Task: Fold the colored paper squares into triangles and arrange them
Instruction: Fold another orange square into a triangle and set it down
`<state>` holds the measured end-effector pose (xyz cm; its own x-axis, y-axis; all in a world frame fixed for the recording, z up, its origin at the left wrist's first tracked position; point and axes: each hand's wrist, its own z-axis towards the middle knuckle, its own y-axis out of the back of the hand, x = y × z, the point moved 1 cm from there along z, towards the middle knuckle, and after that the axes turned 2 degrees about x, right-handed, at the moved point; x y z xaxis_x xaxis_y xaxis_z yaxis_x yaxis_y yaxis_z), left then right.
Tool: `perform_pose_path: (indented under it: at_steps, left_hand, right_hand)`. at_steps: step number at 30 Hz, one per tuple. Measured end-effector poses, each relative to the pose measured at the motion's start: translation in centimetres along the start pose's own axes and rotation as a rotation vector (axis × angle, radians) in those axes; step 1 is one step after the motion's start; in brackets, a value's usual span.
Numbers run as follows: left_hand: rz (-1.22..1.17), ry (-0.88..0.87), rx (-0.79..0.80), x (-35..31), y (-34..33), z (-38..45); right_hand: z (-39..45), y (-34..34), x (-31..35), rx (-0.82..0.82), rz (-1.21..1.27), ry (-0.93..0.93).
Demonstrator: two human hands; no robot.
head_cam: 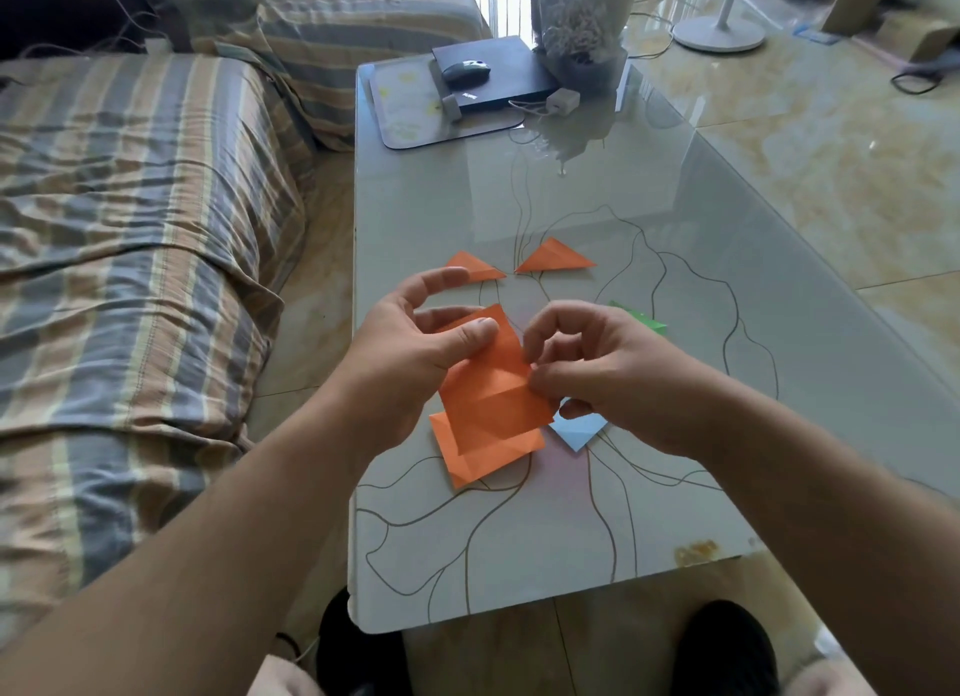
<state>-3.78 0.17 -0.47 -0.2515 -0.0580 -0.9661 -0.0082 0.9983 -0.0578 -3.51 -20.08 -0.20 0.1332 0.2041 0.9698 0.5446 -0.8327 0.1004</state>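
An orange paper square (488,394) with fold creases is held just above the glass table (519,539). My left hand (415,347) pinches its upper left edge with the thumb on top. My right hand (608,368) pinches its right edge. Under it lies another orange square (483,456). A light blue paper (579,430) peeks out below my right hand. Two folded orange triangles (475,267) (556,259) lie side by side farther back. A green folded piece (641,319) shows behind my right hand, mostly hidden.
At the table's far end sit a mouse pad (415,118), a black laptop (498,77) with a mouse (465,72) on it, a white charger (561,102) and a wrapped bouquet (576,25). A striped sofa (130,228) runs along the left. A fan base (719,33) stands on the floor.
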Motion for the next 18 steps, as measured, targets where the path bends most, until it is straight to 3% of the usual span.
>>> perform_pose_path:
  at_steps: [9, 18]
  left_hand:
    - [-0.045, 0.029, 0.034, -0.8, -0.3, -0.7]
    - [-0.329, 0.213, 0.024, -0.1, -0.9, -0.3]
  right_hand:
    - [-0.8, -0.1, 0.8, 0.068, -0.055, 0.023]
    - [-0.4, -1.0, -0.1, -0.186, -0.196, 0.234]
